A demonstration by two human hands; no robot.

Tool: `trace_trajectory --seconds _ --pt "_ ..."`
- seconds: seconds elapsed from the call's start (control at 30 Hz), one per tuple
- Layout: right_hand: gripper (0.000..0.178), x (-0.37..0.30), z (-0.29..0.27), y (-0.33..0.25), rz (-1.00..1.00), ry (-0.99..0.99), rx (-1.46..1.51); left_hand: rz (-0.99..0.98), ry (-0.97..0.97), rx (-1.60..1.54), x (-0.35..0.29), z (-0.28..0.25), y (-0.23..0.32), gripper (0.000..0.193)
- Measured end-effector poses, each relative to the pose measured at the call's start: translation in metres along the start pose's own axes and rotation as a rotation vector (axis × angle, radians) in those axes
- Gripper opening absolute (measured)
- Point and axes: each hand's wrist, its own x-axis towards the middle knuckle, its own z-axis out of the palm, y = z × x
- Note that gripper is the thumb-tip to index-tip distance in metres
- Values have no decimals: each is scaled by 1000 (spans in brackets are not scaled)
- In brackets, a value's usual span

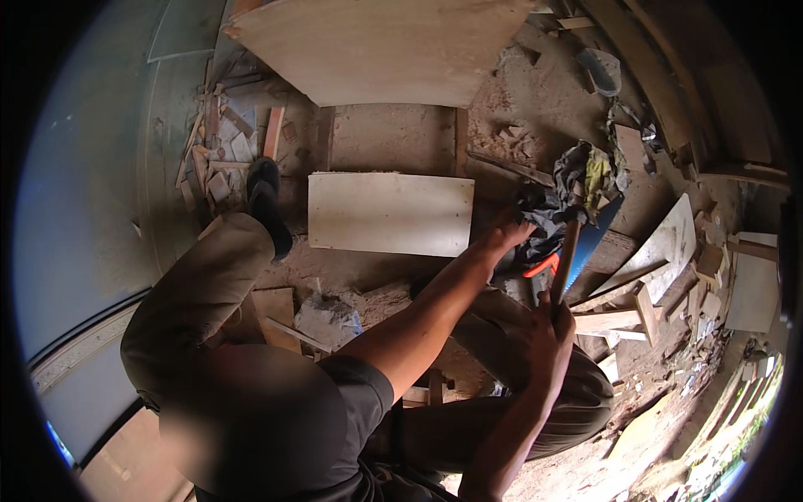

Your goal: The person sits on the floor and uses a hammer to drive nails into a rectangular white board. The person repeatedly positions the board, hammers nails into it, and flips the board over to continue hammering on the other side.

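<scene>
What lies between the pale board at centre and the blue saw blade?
In the head view, the left hand and crumpled black material lie between them.

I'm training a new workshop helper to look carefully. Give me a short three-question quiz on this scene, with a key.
1. Which hand grips the hammer?
2. True or false: the left hand rests on the pale board.
3. Fill in the colour: the saw has a blue blade and a handle that is ____.

Key:
1. The right hand.
2. False; it is at the dark plastic.
3. Orange.
</scene>
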Motion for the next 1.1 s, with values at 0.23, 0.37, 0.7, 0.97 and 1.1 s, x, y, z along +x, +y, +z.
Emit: trace_trajectory --seconds 0.23,0.37,0.7,0.97,1.1 --pt "38 -12 8 -18 35 12 53 -267 187 -625 -10 -18 17 25" --pt "37 -8 11 -11 -75 19 -104 -251 344 -653 -8 17 12 29" --pt "41 -23 9 -26 -60 58 -153 -226 114 -847 -11 -30 -9 16" --pt "43 -42 20 -28 -95 -3 -117 -454 256 -1366 -67 -89 -53 17" --pt "41 -43 45 -16 -153 -140 -2 -842 268 -1636 -156 -96 -90 14"
